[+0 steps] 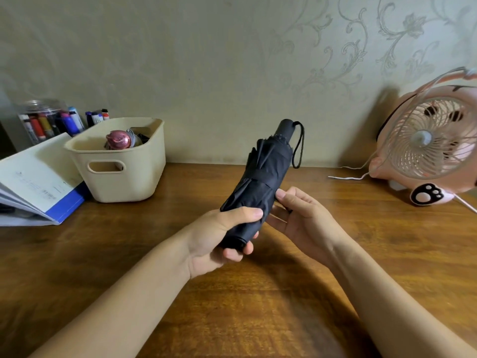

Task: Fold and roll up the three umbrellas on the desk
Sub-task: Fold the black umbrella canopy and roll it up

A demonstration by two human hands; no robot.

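A black folding umbrella [265, 174] is held tilted above the wooden desk [258, 293], its handle and wrist loop [299, 146] pointing up and away. Its canopy is gathered round the shaft with loose pleats on the left side. My left hand [219, 236] grips the lower end of the umbrella, fingers curled round it. My right hand [296, 215] is beside the umbrella's middle, thumb and fingertips touching the fabric, where a small dark strap end seems pinched. Only this one umbrella is in view.
A cream plastic basket [116, 182] with a pink object stands at the back left, next to an open booklet [33, 187] and a jar of markers [49, 120]. A pink desk fan [428, 146] with a white cable stands at the back right.
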